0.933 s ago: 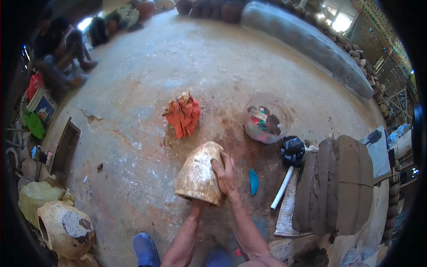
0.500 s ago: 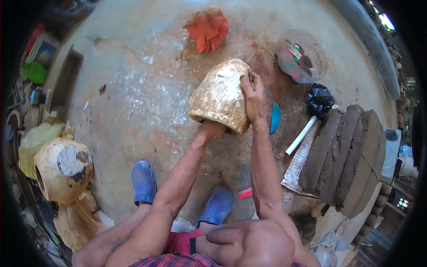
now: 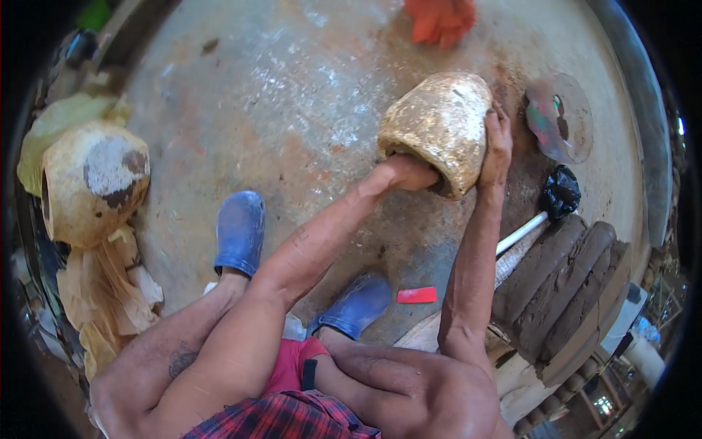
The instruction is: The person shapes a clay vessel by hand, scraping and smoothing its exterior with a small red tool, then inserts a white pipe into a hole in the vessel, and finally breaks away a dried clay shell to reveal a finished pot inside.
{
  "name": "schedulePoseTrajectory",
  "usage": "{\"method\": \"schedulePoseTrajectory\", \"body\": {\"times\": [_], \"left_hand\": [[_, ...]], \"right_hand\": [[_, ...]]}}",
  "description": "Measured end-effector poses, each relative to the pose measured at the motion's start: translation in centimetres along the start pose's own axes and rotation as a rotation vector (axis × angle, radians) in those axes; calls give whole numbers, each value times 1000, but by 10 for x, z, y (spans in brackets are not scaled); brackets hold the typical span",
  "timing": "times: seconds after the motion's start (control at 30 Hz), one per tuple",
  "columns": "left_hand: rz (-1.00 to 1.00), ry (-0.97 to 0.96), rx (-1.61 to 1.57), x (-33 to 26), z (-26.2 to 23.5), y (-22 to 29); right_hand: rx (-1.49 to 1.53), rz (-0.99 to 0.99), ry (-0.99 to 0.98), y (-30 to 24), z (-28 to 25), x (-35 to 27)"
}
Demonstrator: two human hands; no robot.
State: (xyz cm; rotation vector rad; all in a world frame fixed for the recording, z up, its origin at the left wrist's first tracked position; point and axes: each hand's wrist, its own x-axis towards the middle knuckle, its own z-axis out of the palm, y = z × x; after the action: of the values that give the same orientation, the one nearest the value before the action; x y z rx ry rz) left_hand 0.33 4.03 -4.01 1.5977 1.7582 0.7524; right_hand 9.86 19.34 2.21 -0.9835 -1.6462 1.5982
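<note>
Ahead of me, a hollow, dome-shaped form (image 3: 435, 110) with a mottled cream and yellowish crust is held up off the floor, its dark opening tilted toward me. My left hand (image 3: 409, 172) reaches into that opening; its fingers are hidden inside. Against the right outer wall, my right hand (image 3: 497, 146) grips with bent fingers over the side. Beneath my right forearm lies a small red block (image 3: 417, 295).
Stacked grey-brown clay slabs (image 3: 559, 293) lie at right, beside a white tube (image 3: 521, 233) and black plastic bundle (image 3: 561, 192). Farther back are a clear bowl (image 3: 583, 121) and an orange-red cloth (image 3: 439, 22). Another cream hollow form (image 3: 117, 168) rests at left.
The view has shifted, so the form and both hands now appear farther right. More of the form's opening shows. The teal half-round piece beside my right hand is now out of sight.
</note>
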Motion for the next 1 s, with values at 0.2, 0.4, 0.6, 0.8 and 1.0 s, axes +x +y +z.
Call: {"method": "schedulePoseTrajectory", "body": {"times": [0.2,0.4,0.6,0.8,1.0], "left_hand": [[-270,-323,-152,8,-33,41],[-210,-140,-201,-8,-3,23],[-284,-157,-395,-17,-19,37],[-8,222,-479,-39,9,37],[-77,371,-566,-31,39,29]], "right_hand": [[-108,-42,-43,5,-36,21],[-53,35,-107,0,-8,18],[66,115,-117,-4,-13,18],[20,73,-108,-6,-7,19],[-51,19,-130,6,-12,18]]}}
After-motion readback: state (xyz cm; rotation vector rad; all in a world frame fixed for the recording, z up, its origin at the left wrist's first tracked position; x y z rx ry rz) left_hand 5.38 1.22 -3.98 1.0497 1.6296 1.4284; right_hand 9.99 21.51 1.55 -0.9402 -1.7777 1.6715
